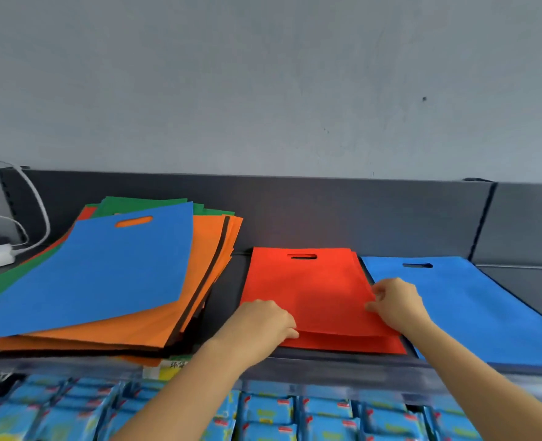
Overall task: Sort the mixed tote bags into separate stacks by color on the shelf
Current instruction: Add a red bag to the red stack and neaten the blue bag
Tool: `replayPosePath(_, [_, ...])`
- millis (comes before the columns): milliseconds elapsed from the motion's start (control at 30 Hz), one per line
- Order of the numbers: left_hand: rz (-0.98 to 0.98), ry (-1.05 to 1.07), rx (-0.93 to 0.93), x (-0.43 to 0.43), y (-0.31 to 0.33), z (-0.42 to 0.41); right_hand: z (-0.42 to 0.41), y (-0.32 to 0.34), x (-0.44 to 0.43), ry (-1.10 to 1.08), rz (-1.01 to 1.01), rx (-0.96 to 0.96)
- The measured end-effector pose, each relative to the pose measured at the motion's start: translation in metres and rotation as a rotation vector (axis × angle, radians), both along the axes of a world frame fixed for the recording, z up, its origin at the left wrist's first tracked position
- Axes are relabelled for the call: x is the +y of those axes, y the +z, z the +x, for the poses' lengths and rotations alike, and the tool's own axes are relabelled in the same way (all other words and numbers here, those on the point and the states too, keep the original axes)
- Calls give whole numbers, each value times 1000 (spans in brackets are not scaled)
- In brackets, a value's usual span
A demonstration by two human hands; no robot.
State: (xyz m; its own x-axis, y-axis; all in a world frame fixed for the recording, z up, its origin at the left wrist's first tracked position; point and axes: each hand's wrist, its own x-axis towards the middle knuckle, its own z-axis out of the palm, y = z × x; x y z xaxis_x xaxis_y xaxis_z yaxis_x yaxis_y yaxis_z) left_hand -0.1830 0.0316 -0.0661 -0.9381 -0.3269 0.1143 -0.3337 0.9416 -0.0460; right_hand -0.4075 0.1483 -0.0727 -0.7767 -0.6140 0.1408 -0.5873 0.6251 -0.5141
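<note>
My left hand (pixel 265 319) and right hand (pixel 397 300) pinch the flat red fabric tote stack (pixel 314 291) at its side edges; the unsorted blue fabric tote (pixel 104 268) lies leftward, nearest my left hand.

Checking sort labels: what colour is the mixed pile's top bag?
The top bag is blue; head view shows it best.

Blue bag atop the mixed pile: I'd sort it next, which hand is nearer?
Left. The left hand holds the red stack's left edge, right of the blue bag; the right hand pinches its right edge, farther off.
</note>
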Motion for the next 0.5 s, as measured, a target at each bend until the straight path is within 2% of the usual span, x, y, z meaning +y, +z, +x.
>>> replayPosePath(100, [-8,28,-57,2,2,-1,2,-4,-4,-10,106,43])
replayPosePath(233, [-91,20,-25,10,8,10,12,6,-11,-20,178,161])
replayPosePath(433, [-74,106,319,15,56,65,92,47,-53,324,-206,111])
replayPosePath(500, [-122,201,343,4,69,94,128,57,-69,454,-278,80])
